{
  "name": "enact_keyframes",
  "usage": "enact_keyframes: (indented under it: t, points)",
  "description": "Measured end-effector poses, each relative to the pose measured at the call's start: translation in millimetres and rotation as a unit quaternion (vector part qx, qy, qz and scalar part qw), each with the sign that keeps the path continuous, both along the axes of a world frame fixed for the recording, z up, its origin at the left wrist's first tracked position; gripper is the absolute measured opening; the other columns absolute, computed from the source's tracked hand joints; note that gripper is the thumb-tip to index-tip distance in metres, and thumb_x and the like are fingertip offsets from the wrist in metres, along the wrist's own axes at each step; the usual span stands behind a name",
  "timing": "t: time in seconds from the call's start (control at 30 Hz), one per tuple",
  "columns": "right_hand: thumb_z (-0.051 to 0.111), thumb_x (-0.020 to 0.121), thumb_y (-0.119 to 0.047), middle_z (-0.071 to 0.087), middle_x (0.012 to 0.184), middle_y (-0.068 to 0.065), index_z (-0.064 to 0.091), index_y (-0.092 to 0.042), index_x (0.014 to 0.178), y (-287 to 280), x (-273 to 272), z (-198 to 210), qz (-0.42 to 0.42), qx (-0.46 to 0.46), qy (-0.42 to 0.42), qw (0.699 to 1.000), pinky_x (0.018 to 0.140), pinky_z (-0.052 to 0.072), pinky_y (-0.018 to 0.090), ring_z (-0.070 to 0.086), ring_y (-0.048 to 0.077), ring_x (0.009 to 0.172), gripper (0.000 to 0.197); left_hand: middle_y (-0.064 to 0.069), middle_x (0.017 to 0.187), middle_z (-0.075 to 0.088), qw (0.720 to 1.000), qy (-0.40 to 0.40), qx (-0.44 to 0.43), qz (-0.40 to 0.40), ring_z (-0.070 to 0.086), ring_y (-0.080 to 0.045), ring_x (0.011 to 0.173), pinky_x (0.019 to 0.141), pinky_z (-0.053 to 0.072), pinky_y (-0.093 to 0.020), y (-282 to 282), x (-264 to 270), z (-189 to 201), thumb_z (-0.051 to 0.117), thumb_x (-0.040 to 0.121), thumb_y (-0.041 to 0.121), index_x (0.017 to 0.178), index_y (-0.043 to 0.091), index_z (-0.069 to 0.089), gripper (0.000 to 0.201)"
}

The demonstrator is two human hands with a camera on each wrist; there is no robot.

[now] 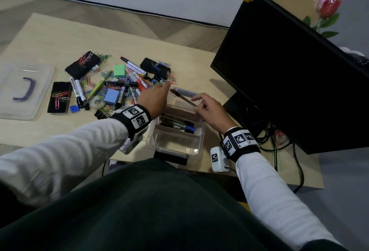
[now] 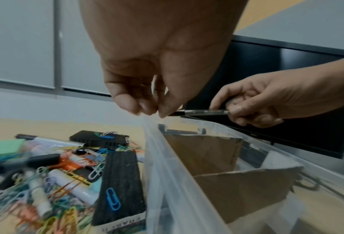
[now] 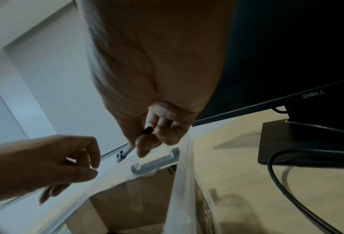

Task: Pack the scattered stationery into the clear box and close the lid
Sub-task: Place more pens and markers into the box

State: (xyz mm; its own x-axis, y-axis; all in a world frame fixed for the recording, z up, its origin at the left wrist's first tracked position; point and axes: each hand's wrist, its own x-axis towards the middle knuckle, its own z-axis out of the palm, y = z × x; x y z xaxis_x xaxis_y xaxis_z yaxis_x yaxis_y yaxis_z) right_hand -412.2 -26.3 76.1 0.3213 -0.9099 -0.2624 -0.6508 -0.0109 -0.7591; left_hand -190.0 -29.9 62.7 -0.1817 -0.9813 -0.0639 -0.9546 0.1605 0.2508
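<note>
A person in white sleeves sits at a light wood desk (image 1: 50,37). Closest to them is the clear box (image 1: 196,147), open at the top. It has brown cardboard walls (image 2: 241,190) inside, and some dark markers (image 1: 179,125) lie in one part.

The right hand (image 1: 211,109) is above the far end of the box. Its fingers and thumb are curled around a dark pen (image 1: 182,97), which points left across the box. The left hand (image 1: 154,99) is just left of the box, over its edge. Its fingers are bent loosely with the tips close together near the pen's tip. I cannot tell if they pinch anything.

Past the hands is a messy pile of paper clips (image 1: 127,89), markers, black erasers (image 1: 82,65) and sticky pads. The clear lid (image 1: 24,91) lies flat far to the left. A black monitor (image 1: 289,67) stands on the right.
</note>
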Motion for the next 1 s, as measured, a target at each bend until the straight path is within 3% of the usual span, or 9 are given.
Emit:
enact_keyframes:
  t: [0.1,0.23,0.37,0.47,0.6,0.73,0.87,1.0]
  points:
    - [0.061,0.094,-0.014,0.062,0.075,0.006,0.062,-0.032,0.102,-2,7,7,-0.001,-0.027,-0.021,0.999,0.064,0.055,0.041,0.058,0.014,0.065,0.019,-0.012,0.097,0.058,0.998,0.006,0.029,0.056,0.052,-0.024,0.064,0.054,0.044,-0.036,-4,10,-7,0.051,0.095,0.016,0.118,0.009,0.038,0.027]
    - [0.062,0.092,-0.015,0.059,0.073,0.0,0.065,-0.032,0.092,-1,13,15,-0.02,-0.044,-0.06,0.997,0.063,0.055,0.044,0.056,0.016,0.065,0.017,-0.014,0.081,0.061,0.99,0.037,0.112,0.079,0.057,-0.029,0.065,0.062,0.051,-0.041,-10,14,-17,0.036,0.101,0.021,0.11,0.007,0.04,0.017]
    - [0.065,0.094,-0.015,0.064,0.076,-0.002,0.07,-0.021,0.095,1,14,32,-0.045,-0.056,-0.122,0.99,0.061,0.055,0.032,0.06,0.014,0.062,0.008,-0.016,0.083,0.064,0.985,0.058,0.146,0.077,0.061,-0.03,0.067,0.065,0.054,-0.043,-12,14,-17,0.035,0.102,0.019,0.107,0.007,0.042,0.015]
    - [0.064,0.096,-0.02,0.067,0.078,0.001,0.07,-0.017,0.097,-2,13,52,-0.023,-0.091,-0.129,0.987,0.059,0.054,0.03,0.06,0.014,0.059,0.006,-0.016,0.085,0.064,0.98,0.068,0.167,0.082,0.063,-0.03,0.071,0.072,0.056,-0.046,-14,13,-15,0.034,0.103,0.022,0.11,0.007,0.043,0.019]
    - [0.06,0.098,-0.03,0.061,0.091,-0.005,0.069,-0.02,0.099,-7,24,60,0.095,-0.112,0.009,0.989,0.068,0.048,0.023,0.058,0.009,0.077,0.013,-0.017,0.088,0.064,0.979,0.068,0.172,0.085,0.064,-0.032,0.074,0.073,0.055,-0.046,-14,12,-13,0.033,0.103,0.02,0.112,0.006,0.042,0.019]
    - [0.054,0.1,-0.028,0.056,0.097,-0.003,0.066,-0.016,0.105,-4,46,34,0.241,-0.073,0.181,0.951,0.081,0.045,0.032,0.053,0.014,0.09,0.018,-0.021,0.094,0.065,0.977,0.062,0.181,0.09,0.064,-0.035,0.08,0.077,0.055,-0.05,-14,10,-12,0.033,0.102,0.019,0.115,0.006,0.041,0.02]
    - [0.05,0.099,-0.016,0.063,0.099,0.006,0.065,-0.013,0.104,-5,62,-5,0.284,-0.062,0.289,0.912,0.074,0.049,0.034,0.062,0.026,0.09,0.016,-0.025,0.101,0.063,0.974,0.056,0.198,0.093,0.064,-0.039,0.089,0.08,0.054,-0.049,-16,8,-7,0.034,0.101,0.015,0.126,0.004,0.037,0.027]
    - [0.049,0.097,-0.015,0.063,0.097,0.008,0.066,-0.011,0.106,-10,73,-25,0.296,-0.036,0.35,0.888,0.07,0.04,0.031,0.059,0.027,0.085,0.019,-0.024,0.103,0.064,0.976,0.04,0.196,0.085,0.064,-0.038,0.089,0.08,0.054,-0.05,-16,7,-7,0.036,0.1,0.013,0.132,0.004,0.033,0.033]
